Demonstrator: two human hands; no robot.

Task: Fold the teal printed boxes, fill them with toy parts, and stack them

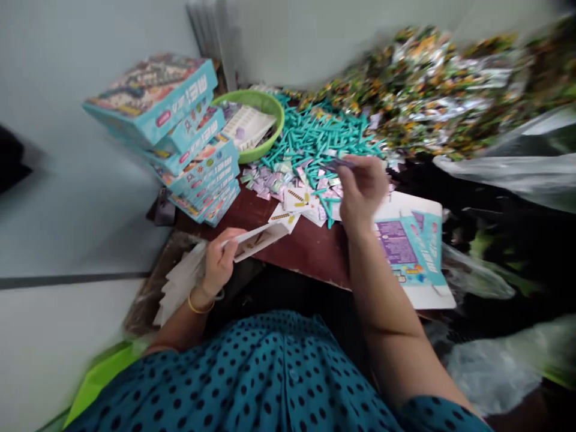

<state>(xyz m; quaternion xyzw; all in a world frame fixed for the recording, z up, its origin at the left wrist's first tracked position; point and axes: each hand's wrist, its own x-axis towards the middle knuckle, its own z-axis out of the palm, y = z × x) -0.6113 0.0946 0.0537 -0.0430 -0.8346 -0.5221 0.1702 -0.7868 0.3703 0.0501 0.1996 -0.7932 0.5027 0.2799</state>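
My left hand [219, 262] is closed on the end of a shallow white box [261, 243], tilted at the table's front edge, with a printed picture inside it. Over the pile my right hand [363, 191] is raised, thumb and fingers pinched on a small dark purple packet [338, 164], blurred by motion. Beneath it lie many teal plastic sticks [324, 133] and a scatter of small lilac and pale green packets [270, 181]. White printed cards [297, 200] rest just beyond the white box.
Blue game boxes [180, 129] stand in a leaning stack at the left. Behind them is a green basket [279, 129] with papers and packets. A flat printed carton [411, 240] lies right, under my forearm. Shiny foil packets [427, 90] heap at the back right, beside clear plastic bags [517, 174].
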